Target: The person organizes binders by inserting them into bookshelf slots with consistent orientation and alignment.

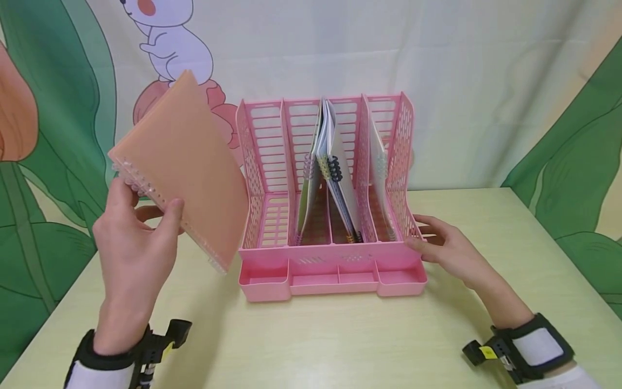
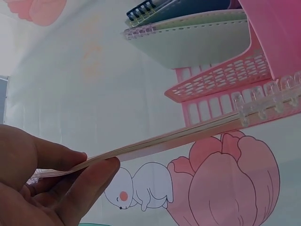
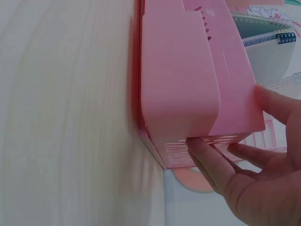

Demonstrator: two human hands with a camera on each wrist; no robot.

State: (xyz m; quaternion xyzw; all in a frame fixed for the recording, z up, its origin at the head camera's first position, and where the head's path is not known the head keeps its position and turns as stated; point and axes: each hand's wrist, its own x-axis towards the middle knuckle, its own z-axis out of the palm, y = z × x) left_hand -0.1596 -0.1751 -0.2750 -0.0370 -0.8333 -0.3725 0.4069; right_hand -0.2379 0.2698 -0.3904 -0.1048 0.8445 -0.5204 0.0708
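Observation:
My left hand (image 1: 138, 232) pinches a peach spiral notebook (image 1: 189, 162) between thumb and fingers near its ring-bound edge. The notebook is raised and tilted, left of a pink desk file organizer (image 1: 330, 253), its far edge just in front of the organizer's left wall. In the left wrist view, the notebook (image 2: 160, 141) appears nearly edge-on. My right hand (image 1: 452, 248) holds the organizer's front right corner, thumb on the front, fingers on the perforated side. Several spiral notebooks (image 1: 335, 146) lean together in the middle section. A pale notebook (image 1: 379, 173) stands in the rightmost slot.
Small open trays (image 1: 264, 275) run along the organizer's front. It stands on a light wood table (image 1: 330, 346), near the back edge. Behind hangs a white curtain (image 1: 466, 108) printed with plants and a cartoon animal. Both wrists wear strapped cameras (image 1: 529, 346).

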